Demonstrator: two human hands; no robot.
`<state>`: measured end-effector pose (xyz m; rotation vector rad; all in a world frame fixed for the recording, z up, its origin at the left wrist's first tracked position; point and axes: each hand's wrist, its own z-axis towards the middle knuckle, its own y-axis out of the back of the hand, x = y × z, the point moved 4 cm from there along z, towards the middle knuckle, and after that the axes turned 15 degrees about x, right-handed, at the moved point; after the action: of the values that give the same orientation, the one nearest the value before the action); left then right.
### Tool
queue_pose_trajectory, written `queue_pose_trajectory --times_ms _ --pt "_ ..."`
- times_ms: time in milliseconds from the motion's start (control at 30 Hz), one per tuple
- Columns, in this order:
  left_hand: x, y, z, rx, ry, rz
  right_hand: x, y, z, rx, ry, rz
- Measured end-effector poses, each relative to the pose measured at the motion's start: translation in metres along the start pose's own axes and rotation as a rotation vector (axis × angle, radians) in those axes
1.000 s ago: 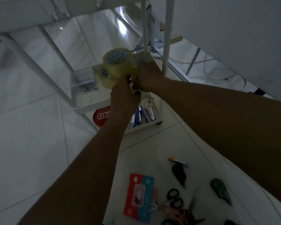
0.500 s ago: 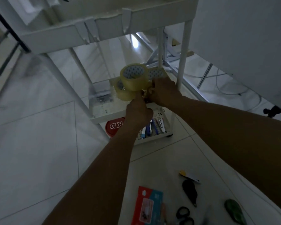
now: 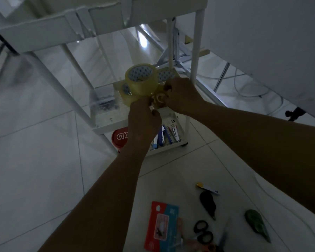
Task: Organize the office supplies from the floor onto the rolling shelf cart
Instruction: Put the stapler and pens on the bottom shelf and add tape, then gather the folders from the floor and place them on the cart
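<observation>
head view: both hands still meet over the cart's middle shelf (image 3: 105, 124), left hand (image 3: 144, 120) and right hand (image 3: 182, 95) pinching small tape rolls (image 3: 159, 99) just right of the big tape rolls (image 3: 141, 80). the camera has tilted up since before, showing more of the top shelf (image 3: 44, 33); scissors (image 3: 203, 231) lie near on the floor.

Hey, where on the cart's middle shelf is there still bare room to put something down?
The middle shelf shows bare surface along its front left, between the clear box and the front rim. The right side is crowded: stacked tape rolls and both hands, left hand and right hand.
</observation>
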<state>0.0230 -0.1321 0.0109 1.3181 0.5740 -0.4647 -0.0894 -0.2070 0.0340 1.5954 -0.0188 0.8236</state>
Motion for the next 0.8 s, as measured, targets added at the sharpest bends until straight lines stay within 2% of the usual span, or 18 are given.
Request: queue_pose_trajectory --times_ms 67,133,200,267,333,400,500,600,700,800 --pt "-0.001 -0.001 -0.015 -0.106 -0.12 0.033 0.0 0.001 -0.012 -0.053 0.052 0.028" --pt "-0.004 -0.009 -0.033 -0.127 -0.231 0.066 -0.002 -0.003 -0.026 -0.079 0.085 0.015" --pt "-0.004 -0.024 -0.05 -0.069 -0.32 0.116 -0.008 -0.008 -0.044 -0.102 0.09 0.01" --pt "0.001 -0.045 -0.063 0.051 -0.331 0.135 -0.019 -0.018 -0.065 -0.097 0.066 0.019" --pt "0.016 -0.073 -0.074 0.267 -0.178 0.114 -0.034 -0.033 -0.086 -0.066 0.014 0.012" --pt "0.043 -0.106 -0.087 0.517 0.08 0.104 -0.058 -0.054 -0.108 0.025 -0.103 -0.007" --pt "0.079 -0.14 -0.12 0.795 0.396 0.088 -0.101 -0.094 -0.145 0.308 -0.345 -0.019" --pt "0.107 -0.161 -0.158 0.911 0.557 0.094 -0.132 -0.129 -0.187 0.553 -0.481 -0.045" --pt "0.125 -0.173 -0.194 0.954 0.673 0.131 -0.15 -0.155 -0.214 0.62 -0.511 -0.058" --pt "0.137 -0.18 -0.228 0.89 0.743 0.124 -0.164 -0.182 -0.225 0.619 -0.51 -0.027"
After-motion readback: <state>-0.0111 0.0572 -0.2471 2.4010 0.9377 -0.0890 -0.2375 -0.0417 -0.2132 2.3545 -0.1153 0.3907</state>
